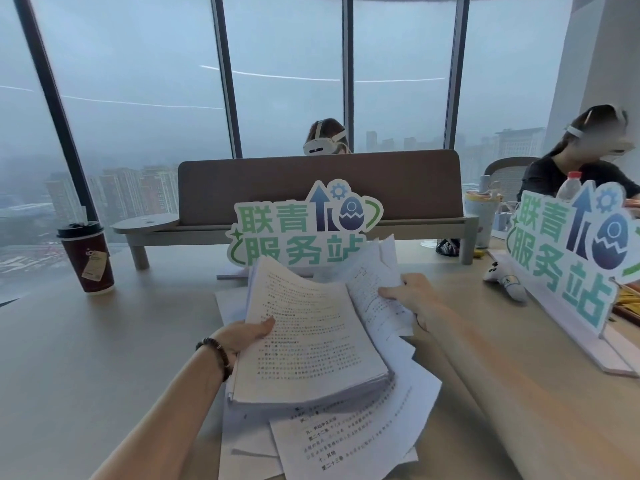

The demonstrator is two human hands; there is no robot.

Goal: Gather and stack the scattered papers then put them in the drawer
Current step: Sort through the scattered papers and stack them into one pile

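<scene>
Nearest the camera, loose printed sheets (346, 441) are lying fanned and overlapping on the pale worktop (86, 358). Just above them a thick stack of papers (308, 344) is being held lifted and tilted; the left hand (247, 332), with a dark beaded bracelet (216, 355) at its wrist, is gripping the stack's left edge, thumb lying on the top page. The right hand (412, 299) is pinching a few sheets (375, 289) at the stack's right side, its fingers curled over their edge. More sheets are showing under and behind the stack.

Farther back, a green and white cut-out sign (301, 230) is standing just behind the papers. A second sign (571, 258) is standing at the right, with a white controller (502, 277) lying beside it. A lidded coffee cup (86, 258) is standing well apart at the left. Beyond, a brown divider panel (318, 185) is rising, and two people wearing white headsets are sitting before tall windows.
</scene>
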